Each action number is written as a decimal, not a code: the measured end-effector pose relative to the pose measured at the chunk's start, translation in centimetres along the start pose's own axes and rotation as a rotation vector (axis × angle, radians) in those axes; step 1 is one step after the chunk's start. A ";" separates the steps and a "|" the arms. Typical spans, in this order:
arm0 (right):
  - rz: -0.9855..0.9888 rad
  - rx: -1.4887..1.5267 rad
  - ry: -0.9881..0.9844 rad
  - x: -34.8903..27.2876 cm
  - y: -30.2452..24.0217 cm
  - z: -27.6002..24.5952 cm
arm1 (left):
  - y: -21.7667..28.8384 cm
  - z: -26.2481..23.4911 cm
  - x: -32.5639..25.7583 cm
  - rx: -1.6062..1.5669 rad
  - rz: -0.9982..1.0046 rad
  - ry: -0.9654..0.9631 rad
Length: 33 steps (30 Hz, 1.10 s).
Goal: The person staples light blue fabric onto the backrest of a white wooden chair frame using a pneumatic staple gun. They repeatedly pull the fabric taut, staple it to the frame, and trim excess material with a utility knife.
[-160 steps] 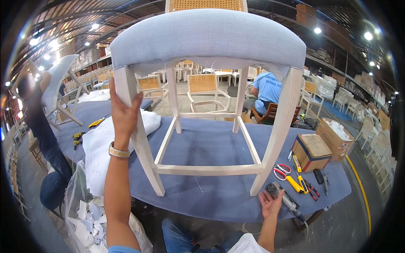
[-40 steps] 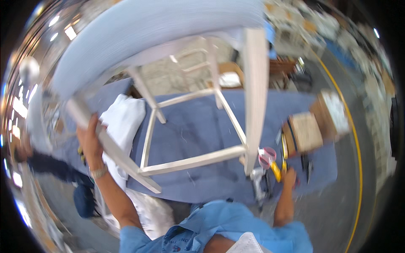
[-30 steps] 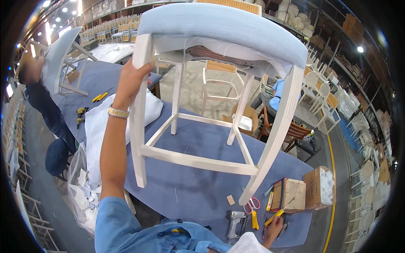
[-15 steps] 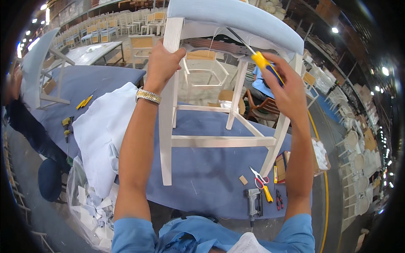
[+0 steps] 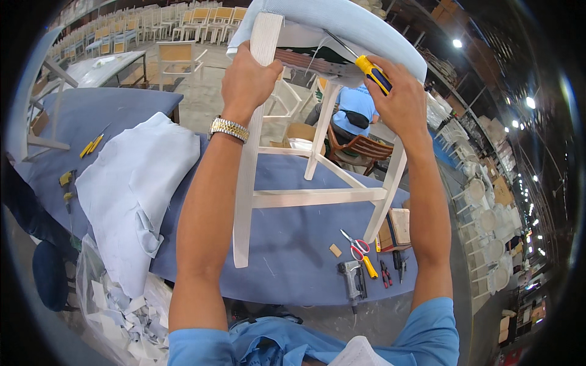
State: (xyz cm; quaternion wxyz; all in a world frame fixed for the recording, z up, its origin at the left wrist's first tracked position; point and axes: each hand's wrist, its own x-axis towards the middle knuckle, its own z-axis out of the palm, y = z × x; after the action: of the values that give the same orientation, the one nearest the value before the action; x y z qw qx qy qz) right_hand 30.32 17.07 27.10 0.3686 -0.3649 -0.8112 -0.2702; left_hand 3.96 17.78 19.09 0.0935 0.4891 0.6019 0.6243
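A chair with a light-blue padded seat (image 5: 342, 24) and pale wooden legs (image 5: 246, 201) stands tilted on the blue-covered table (image 5: 293, 256). My left hand (image 5: 247, 82) is wrapped around the top of its near left leg, just below the seat. In my right hand (image 5: 400, 100) is a screwdriver, gripped by its yellow and blue handle (image 5: 373, 73). Its metal shaft points up and left, the tip at the loose fabric edge under the seat. White lining and a reddish-brown strip show in the opening there, and a thin thread hangs down.
Near the right front table edge lie scissors (image 5: 359, 247), a staple gun (image 5: 352, 283), pliers (image 5: 386, 274) and a box (image 5: 400, 226). Light-blue fabric (image 5: 140, 183) spreads over the left side, above a bag of scraps (image 5: 131, 317). Another person (image 5: 356, 110) sits beyond the table; a dark sleeve (image 5: 36, 204) shows at left.
The view has turned a little to the right, so the surroundings sit further left. Both hands keep their holds; the screwdriver is still at the seat's underside.
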 end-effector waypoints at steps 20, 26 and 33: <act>-0.249 -0.453 -0.160 2.7 -3.8 -5.9 | -0.5 -1.0 -3.1 -0.022 0.174 0.042; -0.417 -0.407 -0.115 2.5 -0.8 -6.4 | -0.1 -1.0 -4.4 -0.019 0.148 0.003; -0.539 -0.675 -0.128 2.8 -0.8 -7.4 | -0.2 -1.8 -5.2 -0.016 0.172 0.014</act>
State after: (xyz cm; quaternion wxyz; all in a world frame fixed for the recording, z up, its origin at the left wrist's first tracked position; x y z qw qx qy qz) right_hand 31.33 12.47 33.49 0.0939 -0.2563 -0.7647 -0.5837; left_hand 5.18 12.95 16.67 0.0392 0.5339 0.5532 0.6383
